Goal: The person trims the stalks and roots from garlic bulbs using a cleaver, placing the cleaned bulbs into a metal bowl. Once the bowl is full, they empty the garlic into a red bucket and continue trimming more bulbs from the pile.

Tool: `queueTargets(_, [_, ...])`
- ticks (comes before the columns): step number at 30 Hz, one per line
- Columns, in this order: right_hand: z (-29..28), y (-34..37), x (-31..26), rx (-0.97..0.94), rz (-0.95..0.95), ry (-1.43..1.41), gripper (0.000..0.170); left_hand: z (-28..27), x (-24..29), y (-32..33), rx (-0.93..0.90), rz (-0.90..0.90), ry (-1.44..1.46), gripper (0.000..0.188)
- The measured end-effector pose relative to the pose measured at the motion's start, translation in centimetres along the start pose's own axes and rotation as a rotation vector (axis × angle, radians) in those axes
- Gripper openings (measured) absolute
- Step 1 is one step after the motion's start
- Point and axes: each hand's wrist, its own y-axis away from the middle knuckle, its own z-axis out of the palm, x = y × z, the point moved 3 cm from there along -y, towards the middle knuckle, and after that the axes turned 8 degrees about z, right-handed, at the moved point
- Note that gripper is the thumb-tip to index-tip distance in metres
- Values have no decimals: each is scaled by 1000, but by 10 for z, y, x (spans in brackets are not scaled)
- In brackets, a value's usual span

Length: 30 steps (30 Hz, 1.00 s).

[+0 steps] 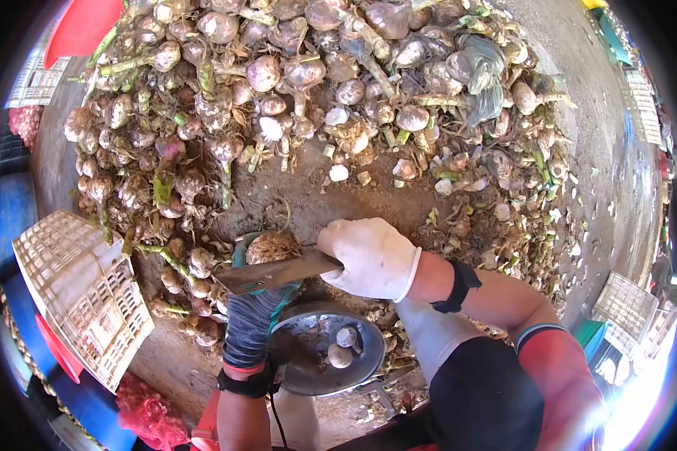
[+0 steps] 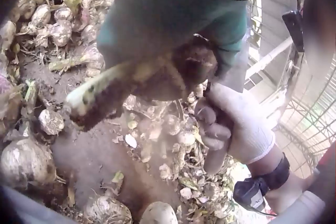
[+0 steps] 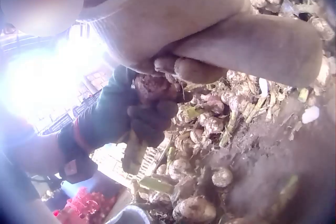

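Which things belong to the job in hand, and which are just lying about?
In the job:
bulb, gripped by the left hand
knife, held by the right hand
metal bowl and bulb heap, probably

Apparently just lying about:
pale crate
red mesh bag
plastic bag

Bare floor [image 1: 384,199] beyond hands [image 1: 372,259], then bulb heap [image 1: 263,73]
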Motion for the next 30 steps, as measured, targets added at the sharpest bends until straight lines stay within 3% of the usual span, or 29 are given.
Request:
queueTargets(2, [5,2,2,10,-7,-8,21,-3,18,-4,35,-54,70,69])
queueTargets(4, [8,3,4,33,-9,5,21,1,20,-1,80,-487,551,62])
queueTargets(5, [10,2,5,53,-11,17,21,3,18,1,94,-499,582,47])
queueTargets(9, [21,-2,13,127,-48,16,20,12,8,15,161,-485,663,36])
queueTargets(11, [22,-6,19,115,-72,-9,21,10,12,16,56,-515,633,38])
queueTargets(12, [21,-14,35,117,-71,-6,21,8,39,7,55,-512,634,38])
queueTargets(14, [32,-19,84,-156,446,158,23,-9,121,-20,329,-44,373,13])
queueTargets(16, [9,-9,66,27,403,-19,28,-18,66,-11,-22,-210,713,76])
queueTargets(18, [-6,-15,48,143,367,-225,26,-24,58,-36,132,-20,577,75])
queueTargets(20, [-1,-19,40,158,257,-182,23,-24,36,-38,174,-214,787,61])
queueTargets(23, [-6,-2,7,179,112,-285,23,-20,7,-40,457,-130,1000,59])
queueTargets(24, [-7,6,-7,166,55,-296,22,-17,0,-42,465,-127,998,59])
queueTargets(26, [0,17,-24,-6,53,-337,25,-13,-12,-45,637,-172,1177,60])
queueTargets(28, [7,17,-23,-2,53,-296,24,-12,-10,-40,637,-154,1112,62])
queueTargets(30, [-1,7,-7,121,194,-216,25,-15,-1,-29,415,-200,1165,61])
